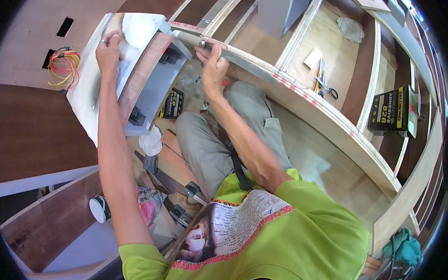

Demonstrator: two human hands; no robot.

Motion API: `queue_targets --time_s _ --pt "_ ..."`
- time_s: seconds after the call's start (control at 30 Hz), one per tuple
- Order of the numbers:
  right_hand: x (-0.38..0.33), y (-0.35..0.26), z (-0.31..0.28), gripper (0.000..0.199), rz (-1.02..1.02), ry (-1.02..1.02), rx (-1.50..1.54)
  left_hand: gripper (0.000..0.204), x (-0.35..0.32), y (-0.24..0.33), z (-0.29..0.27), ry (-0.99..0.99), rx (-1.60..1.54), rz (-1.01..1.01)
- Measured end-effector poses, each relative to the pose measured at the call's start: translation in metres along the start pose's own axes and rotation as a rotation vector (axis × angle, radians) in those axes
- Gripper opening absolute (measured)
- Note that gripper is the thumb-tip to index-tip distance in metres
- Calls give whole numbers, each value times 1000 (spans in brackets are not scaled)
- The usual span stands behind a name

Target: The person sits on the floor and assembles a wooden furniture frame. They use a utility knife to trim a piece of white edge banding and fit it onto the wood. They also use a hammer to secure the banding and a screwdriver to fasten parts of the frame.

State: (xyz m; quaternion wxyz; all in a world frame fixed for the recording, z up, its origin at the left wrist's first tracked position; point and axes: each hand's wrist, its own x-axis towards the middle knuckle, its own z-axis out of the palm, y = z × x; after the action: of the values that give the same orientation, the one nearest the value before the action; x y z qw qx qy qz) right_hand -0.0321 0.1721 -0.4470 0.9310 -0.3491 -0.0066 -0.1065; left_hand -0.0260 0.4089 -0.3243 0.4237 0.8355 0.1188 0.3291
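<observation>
My left hand lies on a glossy white sheet, which sits over a curved wooden piece with a reddish-brown edge. Its fingers are bent together by a tan patch; what they hold, if anything, I cannot make out. To the right, my right hand is closed round a long tool with a beige, white-tipped end and a flat grey bar. Its exact kind does not show. The tool lies along the edge of a curved, ribbed wooden frame. Below the sheet is a grey box-like part.
Scissors and a white block lie inside the frame. One black-and-yellow can stands at the right; another is by my knees. Clamps lie near my lap. Coiled red and yellow wires hang at the left.
</observation>
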Motion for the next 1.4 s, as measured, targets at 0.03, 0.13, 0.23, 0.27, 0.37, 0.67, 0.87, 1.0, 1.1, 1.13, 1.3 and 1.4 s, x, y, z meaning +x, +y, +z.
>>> queue_targets --time_s 0.03,0.13,0.23,0.27,0.37,0.67,0.87,1.0,1.1,1.13,1.3,1.4 --pt "2 -3 0 38 1 -19 -44 27 0 -2 -6 7 -11 -6" --pt "5 -20 -9 37 11 -17 -68 26 3 -5 -10 15 -26 -15" --pt "4 -30 -2 36 -38 61 -16 26 2 2 -7 11 1 -18" --pt "5 -19 -1 35 -23 39 -68 26 2 5 -2 -6 14 -15" --pt "3 -8 10 34 -43 9 -104 29 3 1 -15 -29 24 -108" --pt "13 -10 -3 35 59 25 -150 27 16 -12 -7 -59 84 -29" --pt "1 -15 12 31 -12 54 -46 26 18 -34 -21 -11 -61 38" --pt "3 -11 10 32 -4 91 -65 26 9 -6 -10 -62 104 -39" --pt "10 -6 2 35 63 3 -155 27 12 -11 -10 -34 39 15" --pt "8 -12 3 35 15 15 -96 27 11 -12 -11 -28 23 23" --pt "5 -12 0 38 -25 -43 -144 27 7 -1 -10 -6 18 -47" --pt "-4 -16 -11 37 -44 60 -151 27 4 -5 -12 -3 -14 -47"
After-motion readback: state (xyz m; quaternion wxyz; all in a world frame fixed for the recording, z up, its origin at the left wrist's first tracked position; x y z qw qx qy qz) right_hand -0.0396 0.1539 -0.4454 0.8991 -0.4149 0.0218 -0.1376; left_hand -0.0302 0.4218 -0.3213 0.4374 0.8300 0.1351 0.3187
